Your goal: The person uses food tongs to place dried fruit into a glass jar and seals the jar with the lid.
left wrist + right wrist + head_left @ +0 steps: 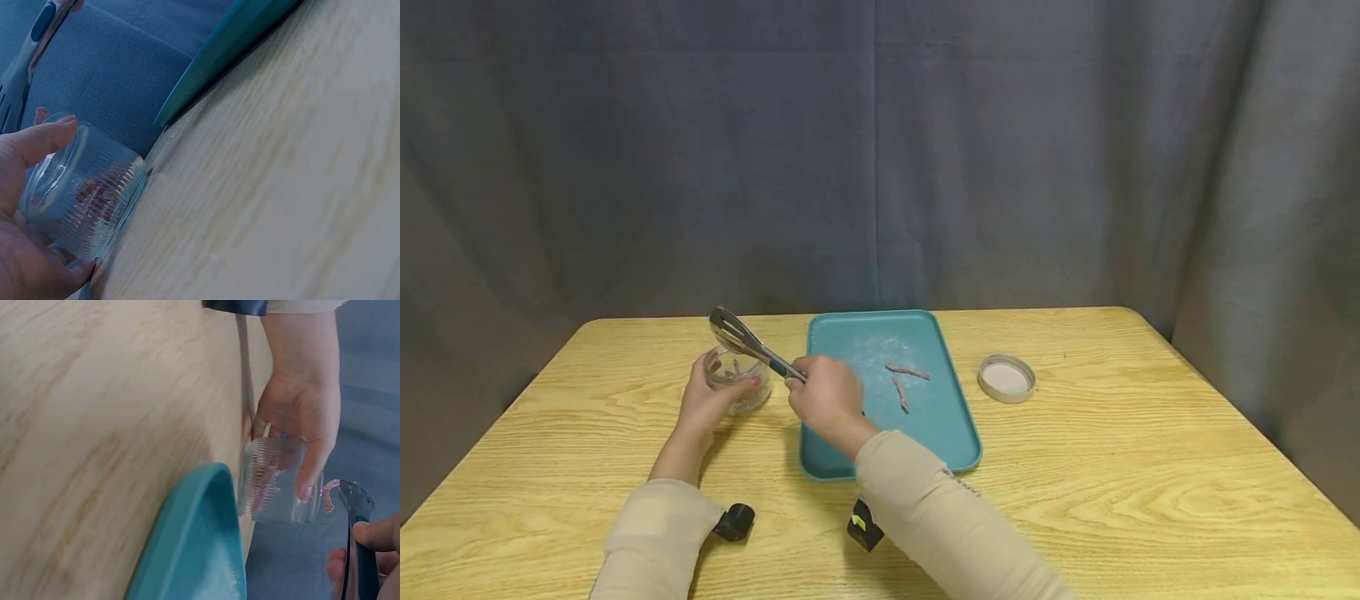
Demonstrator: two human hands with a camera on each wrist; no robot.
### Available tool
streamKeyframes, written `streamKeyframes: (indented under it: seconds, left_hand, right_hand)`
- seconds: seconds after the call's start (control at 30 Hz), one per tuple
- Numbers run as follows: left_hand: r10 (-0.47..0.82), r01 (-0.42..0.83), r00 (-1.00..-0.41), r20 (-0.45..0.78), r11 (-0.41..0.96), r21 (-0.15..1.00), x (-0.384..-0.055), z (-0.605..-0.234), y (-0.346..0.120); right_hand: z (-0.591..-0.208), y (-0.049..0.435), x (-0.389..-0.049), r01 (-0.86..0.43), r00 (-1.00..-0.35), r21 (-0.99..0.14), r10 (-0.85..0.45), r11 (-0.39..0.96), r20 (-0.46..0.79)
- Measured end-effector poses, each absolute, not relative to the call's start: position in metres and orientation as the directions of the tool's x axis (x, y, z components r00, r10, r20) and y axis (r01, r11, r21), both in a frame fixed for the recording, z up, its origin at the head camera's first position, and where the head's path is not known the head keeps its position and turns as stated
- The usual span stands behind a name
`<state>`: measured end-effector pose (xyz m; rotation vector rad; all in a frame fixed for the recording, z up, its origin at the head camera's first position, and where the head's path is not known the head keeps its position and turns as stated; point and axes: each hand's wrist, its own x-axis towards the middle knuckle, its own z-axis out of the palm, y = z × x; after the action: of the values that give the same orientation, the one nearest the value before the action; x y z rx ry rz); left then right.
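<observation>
My left hand (698, 407) holds a ribbed glass jar (754, 398), thumb on the near side and fingers round the far side. Reddish meat strips (99, 195) lie in the bottom of the jar, seen through its wall in the left wrist view. My right hand (829, 393) grips a pair of metal tongs (745, 340) with dark handle inlays. The tongs' slotted head is over the jar's mouth, and a curled meat strip (329, 495) hangs from its tip in the right wrist view.
A teal tray (936, 437), dusted with white powder, lies right of the jar. On it are two thin meat strips, one lying crosswise (908, 371) and one lengthwise (901, 395). A round lid (1007, 378) rests to the tray's right on the wooden table (1112, 467).
</observation>
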<state>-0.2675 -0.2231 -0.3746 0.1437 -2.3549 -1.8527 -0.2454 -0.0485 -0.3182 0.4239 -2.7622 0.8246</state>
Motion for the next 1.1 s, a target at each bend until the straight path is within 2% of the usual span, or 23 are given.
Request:
streamKeyframes:
  seconds: [1.1]
  left_hand:
    - [-0.184,0.017,-0.981,0.060,0.231,0.973,-0.267,-0.374,-0.222]
  right_hand:
    - [-0.332,-0.049,-0.245,-0.321,-0.942,-0.489,-0.221,0.811,0.253]
